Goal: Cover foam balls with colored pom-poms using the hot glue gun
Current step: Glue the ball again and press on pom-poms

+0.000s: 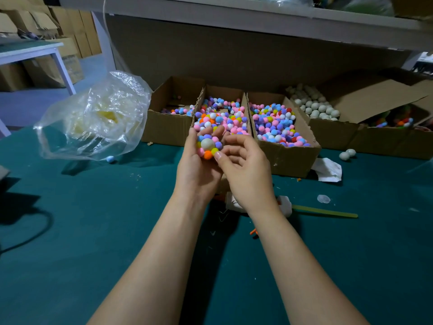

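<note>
Fingers of left hand cupped around partly covered foam ball.
Held above green counter, in front of cardboard boxes of pom-poms; right hand alongside, thumb pressing ball's lower edge, other fingers loosely curled.

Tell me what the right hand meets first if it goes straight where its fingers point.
Most likely the foam ball held in the left hand; the thumb of the right hand looks nearly on it.
</note>
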`<state>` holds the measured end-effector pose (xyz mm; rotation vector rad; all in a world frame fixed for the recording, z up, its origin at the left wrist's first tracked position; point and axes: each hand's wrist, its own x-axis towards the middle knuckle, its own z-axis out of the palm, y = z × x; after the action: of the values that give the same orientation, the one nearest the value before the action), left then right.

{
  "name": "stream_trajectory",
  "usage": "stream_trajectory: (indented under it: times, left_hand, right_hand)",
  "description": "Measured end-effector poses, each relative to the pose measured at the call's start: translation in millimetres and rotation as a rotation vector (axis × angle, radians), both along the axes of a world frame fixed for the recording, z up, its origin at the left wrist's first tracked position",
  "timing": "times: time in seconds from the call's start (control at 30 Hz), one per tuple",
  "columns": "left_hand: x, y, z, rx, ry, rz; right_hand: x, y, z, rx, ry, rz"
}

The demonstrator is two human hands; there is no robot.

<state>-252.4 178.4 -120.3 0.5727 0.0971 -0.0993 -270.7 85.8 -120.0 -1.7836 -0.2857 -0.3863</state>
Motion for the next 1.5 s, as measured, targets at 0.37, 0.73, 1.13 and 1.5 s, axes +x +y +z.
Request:
stream_trajectory:
  times: [0.37,0.73,1.13,1.5]
  left_hand:
    - [3,-2,0,-0.176,0.032,0.010]
    - [4,2,0,-0.145,-0.053,0.031]
    - [6,-6,-3,-0.052,0.067,0.134]
    - [18,24,-7,0.485,0.247,0.312]
  right_hand:
    - [-2,3,-4,-0.080,-0.058,-0.052]
    - [0,-2,-1,-0.015,-0.025,-0.038]
    - [-1,4,-6,-0.128,-0.087,-0.067]
    - [-20,-83,41,-0.595,0.353,-0.215]
